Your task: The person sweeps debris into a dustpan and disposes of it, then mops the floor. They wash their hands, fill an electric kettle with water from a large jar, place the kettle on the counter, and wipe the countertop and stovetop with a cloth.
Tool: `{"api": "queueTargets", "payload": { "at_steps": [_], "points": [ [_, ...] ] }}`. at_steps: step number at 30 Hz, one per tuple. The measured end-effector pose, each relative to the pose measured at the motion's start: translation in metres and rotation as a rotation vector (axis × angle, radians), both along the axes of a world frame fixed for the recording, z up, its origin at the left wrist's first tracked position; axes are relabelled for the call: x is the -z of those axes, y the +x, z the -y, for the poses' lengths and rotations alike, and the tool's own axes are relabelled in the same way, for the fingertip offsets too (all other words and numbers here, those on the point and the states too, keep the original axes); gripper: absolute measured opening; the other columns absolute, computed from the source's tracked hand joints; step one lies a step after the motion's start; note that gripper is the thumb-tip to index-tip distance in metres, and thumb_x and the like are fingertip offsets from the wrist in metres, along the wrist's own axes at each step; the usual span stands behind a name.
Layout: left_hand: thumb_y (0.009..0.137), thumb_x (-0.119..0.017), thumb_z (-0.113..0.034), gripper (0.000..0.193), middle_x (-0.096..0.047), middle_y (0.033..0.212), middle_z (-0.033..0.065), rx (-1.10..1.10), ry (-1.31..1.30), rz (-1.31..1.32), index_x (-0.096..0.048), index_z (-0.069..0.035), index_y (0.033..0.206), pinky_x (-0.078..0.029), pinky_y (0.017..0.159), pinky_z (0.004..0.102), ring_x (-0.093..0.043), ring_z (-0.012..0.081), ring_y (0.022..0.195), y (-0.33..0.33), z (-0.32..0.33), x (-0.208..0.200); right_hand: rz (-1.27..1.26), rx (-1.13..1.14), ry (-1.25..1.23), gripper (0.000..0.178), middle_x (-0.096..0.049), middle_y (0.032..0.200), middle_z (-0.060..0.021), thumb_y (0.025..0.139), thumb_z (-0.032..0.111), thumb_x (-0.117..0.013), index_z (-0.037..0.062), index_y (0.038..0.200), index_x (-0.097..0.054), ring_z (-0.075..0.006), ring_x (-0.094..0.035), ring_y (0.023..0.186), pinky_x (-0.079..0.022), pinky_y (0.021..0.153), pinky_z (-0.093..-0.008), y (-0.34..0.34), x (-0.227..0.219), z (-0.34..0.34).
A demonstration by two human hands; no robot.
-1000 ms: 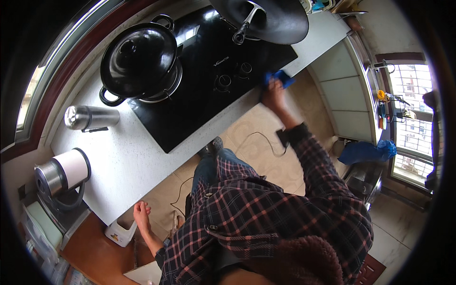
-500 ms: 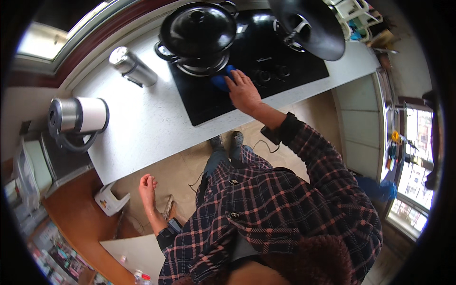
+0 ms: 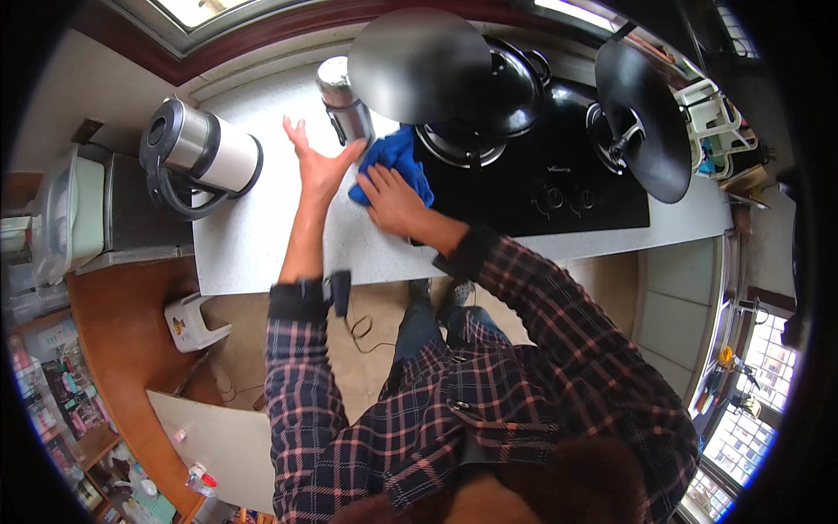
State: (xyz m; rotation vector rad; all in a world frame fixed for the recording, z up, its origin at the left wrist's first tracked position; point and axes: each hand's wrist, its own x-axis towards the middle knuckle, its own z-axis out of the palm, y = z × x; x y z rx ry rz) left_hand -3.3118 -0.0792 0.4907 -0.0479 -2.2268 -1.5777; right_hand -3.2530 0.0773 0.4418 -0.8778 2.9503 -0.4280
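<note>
My right hand (image 3: 397,203) presses down on a crumpled blue cloth (image 3: 403,162), its fingers spread over it. The cloth lies on the white countertop (image 3: 253,253) against the left edge of the black glass cooktop (image 3: 515,188). My left hand (image 3: 323,170) is raised over the counter with thumb and fingers apart, empty. Just beyond its fingertips stands a silver vacuum flask (image 3: 347,109); whether they touch cannot be made out. A lidded black pot (image 3: 511,87) sits on the left burner, partly hidden by a round blur.
A white and steel electric kettle (image 3: 223,153) stands at the counter's left end. A black wok lid or pan (image 3: 646,122) leans over the right burner. Beyond it is a white rack (image 3: 716,122). A white stool (image 3: 190,323) stands below the counter's left part.
My right hand has moved left with the cloth, from the cooktop in front of the pot onto the counter. My left hand has risen from beside my body to near the flask.
</note>
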Motion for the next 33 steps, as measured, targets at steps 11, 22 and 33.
{"api": "queueTargets", "payload": {
  "at_steps": [11, 22, 33],
  "points": [
    [0.069, -0.082, -0.020, 0.048, -0.065, 0.091, 0.0067, 0.060, 0.168, -0.222, -0.057, -0.001, 0.105, -0.050, 0.076, 0.0286, -0.062, 0.0153, 0.083, -0.022, 0.052, -0.120, -0.279, 0.114, -0.026, 0.055, -0.036, 0.137, -0.0210, 0.080, 0.025, -0.060, 0.0112, 0.131, -0.044, -0.0387, -0.031, 0.129, -0.024, 0.103, -0.0580, -0.053, -0.010, 0.035],
    [0.073, -0.078, -0.006, 0.036, -0.064, 0.092, 0.0061, 0.007, 0.156, -0.108, -0.061, -0.002, 0.104, -0.049, 0.077, 0.0261, -0.060, 0.0120, 0.084, 0.073, 0.020, -0.142, -0.115, -0.023, -0.034, 0.039, -0.041, 0.134, -0.0121, 0.084, 0.029, -0.051, 0.0092, 0.116, -0.058, -0.0311, -0.037, 0.123, -0.028, 0.102, -0.0510, -0.084, -0.004, 0.075],
    [0.069, -0.081, -0.009, 0.035, -0.063, 0.091, 0.0030, -0.046, 0.328, -0.157, -0.061, -0.005, 0.098, -0.046, 0.077, 0.0283, -0.057, 0.0113, 0.080, -0.005, 0.041, -0.044, -0.143, -0.078, -0.202, 0.029, -0.053, 0.105, -0.0114, 0.078, 0.012, -0.054, 0.0126, 0.106, -0.061, -0.0288, -0.052, 0.094, -0.042, 0.081, -0.0432, 0.042, -0.013, 0.050]
  ]
}}
